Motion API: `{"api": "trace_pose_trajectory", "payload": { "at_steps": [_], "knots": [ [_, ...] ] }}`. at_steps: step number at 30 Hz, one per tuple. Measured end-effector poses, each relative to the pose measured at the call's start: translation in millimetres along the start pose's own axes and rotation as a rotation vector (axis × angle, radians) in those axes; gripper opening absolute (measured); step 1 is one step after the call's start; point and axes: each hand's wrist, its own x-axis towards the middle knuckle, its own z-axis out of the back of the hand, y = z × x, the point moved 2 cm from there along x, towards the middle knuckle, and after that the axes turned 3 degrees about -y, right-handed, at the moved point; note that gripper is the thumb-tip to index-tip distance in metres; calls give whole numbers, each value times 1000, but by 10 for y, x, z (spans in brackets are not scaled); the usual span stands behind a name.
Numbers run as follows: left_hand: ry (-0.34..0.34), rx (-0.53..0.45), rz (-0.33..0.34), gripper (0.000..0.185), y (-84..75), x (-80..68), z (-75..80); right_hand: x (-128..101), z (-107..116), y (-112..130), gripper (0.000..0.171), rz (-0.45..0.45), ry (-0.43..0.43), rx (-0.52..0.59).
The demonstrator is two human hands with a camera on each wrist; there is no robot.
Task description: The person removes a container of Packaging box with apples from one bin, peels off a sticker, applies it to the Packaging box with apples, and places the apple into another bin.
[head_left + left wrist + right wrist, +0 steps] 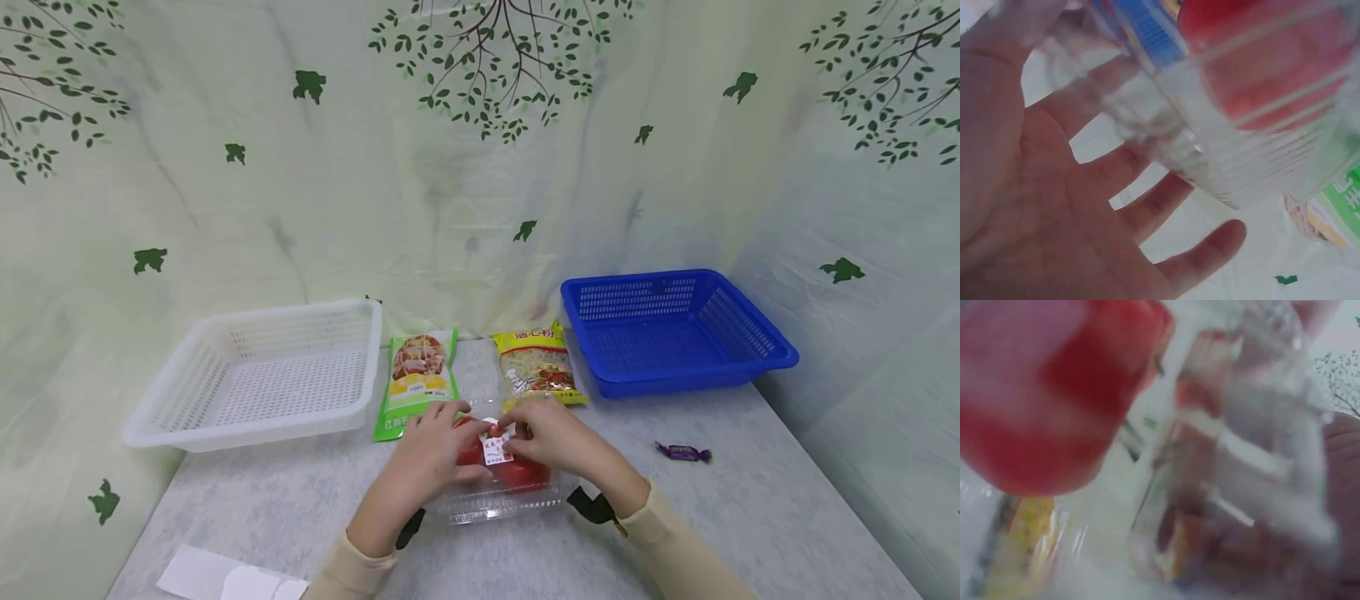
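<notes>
Clear box point(501, 492) with tomatoes on counter point(750, 517), front centre. Left hand point(431, 458) spread over lid; right hand point(551, 437) pinching white label point(496, 450). Two packets just behind; baskets flank; near counter edge open.

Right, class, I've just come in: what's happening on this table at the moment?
A person has both hands on a clear plastic box holding red produce, near the table's front edge. The left hand and right hand meet over its white label. Behind it lie a green snack bag and a yellow one, between a white basket and a blue basket. A purple sweet lies to the right.
</notes>
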Motion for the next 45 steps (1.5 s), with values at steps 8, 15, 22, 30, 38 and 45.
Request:
{"api": "trace_pose_trajectory", "payload": {
  "at_steps": [8, 15, 22, 30, 38, 45],
  "knots": [
    [-45, 42, 42, 38, -16, 55, -26, -12, -9, 14, 22, -39, 5, -5],
    [-39, 75, 75, 45, -31, 67, -35, -32, 0, 35, 22, -42, -6, -92],
    [9, 84, 44, 55, -35, -17, 72, -31, 51, 33, 21, -44, -4, -70],
    [189, -10, -152, 69, -166, -160, 85, -168, 52, 65, 37, 187, 28, -266],
    [204, -58, -147, 67, 19, -257, 57, -422, -26, -60, 60, 197, 179, -277],
    [196, -92, -167, 80, 80, -294, -11, -513, -87, -125, 68, 230, 130, -321]
  ]
}}
